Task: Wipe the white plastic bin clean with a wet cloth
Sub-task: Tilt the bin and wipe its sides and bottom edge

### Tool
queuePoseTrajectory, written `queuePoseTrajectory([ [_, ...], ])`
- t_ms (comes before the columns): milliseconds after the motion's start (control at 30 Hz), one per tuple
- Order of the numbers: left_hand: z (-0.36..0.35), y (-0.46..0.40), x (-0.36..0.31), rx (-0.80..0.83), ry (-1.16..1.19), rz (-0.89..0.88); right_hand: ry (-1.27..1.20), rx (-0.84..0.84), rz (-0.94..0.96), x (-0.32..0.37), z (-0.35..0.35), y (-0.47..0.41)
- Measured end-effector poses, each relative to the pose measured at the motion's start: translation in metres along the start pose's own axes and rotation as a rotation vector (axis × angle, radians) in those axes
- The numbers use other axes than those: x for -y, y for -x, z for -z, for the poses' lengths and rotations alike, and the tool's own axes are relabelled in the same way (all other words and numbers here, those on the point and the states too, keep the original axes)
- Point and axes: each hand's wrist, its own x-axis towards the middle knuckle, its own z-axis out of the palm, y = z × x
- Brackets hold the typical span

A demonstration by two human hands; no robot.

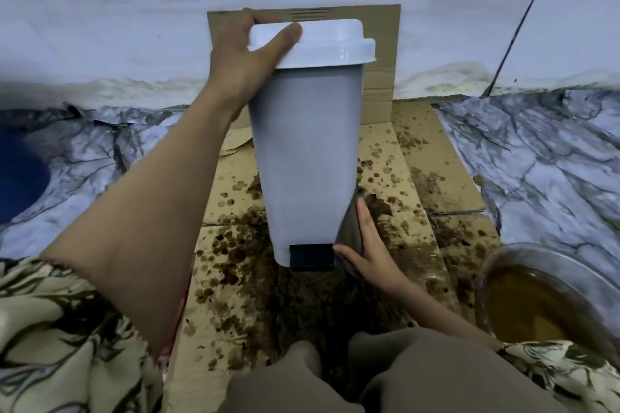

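Note:
The white plastic bin (308, 151) stands upright on stained cardboard, with a white lid (332, 43) on top and a black pedal (311, 256) at its base. My left hand (248, 57) grips the lid's left edge, thumb across the top. A dark wet cloth (350, 231) lies against the bin's lower right side. My right hand (367, 245) presses it there with straight fingers.
Flattened cardboard (432, 171) spattered with brown stains covers the marble-patterned floor (536, 164); one piece leans on the wall behind the bin. A bowl (536, 302) of brown water sits at the lower right. A blue object (16, 178) lies at the left edge. My knees are at the bottom.

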Motion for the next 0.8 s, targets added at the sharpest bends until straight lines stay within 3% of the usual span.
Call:
queuePoseTrajectory([
  [167,-0.002,0.003,-0.007,-0.009,0.019,-0.016,-0.032,-0.007,-0.005,-0.008,-0.003,0.013],
  [400,-0.004,0.01,-0.005,-0.024,-0.034,-0.047,-0.054,-0.395,0.143,0.103,0.044,-0.066],
  [533,0.006,0.008,-0.003,0.027,-0.045,-0.049,0.157,-0.489,0.203,0.148,0.042,-0.09],
  [700,0.012,0.008,-0.002,0.142,-0.051,-0.008,0.718,-0.471,0.25,0.14,0.023,-0.074],
  [800,0.01,0.006,-0.008,0.188,-0.058,-0.001,0.78,-0.573,0.19,0.156,0.024,-0.087],
])
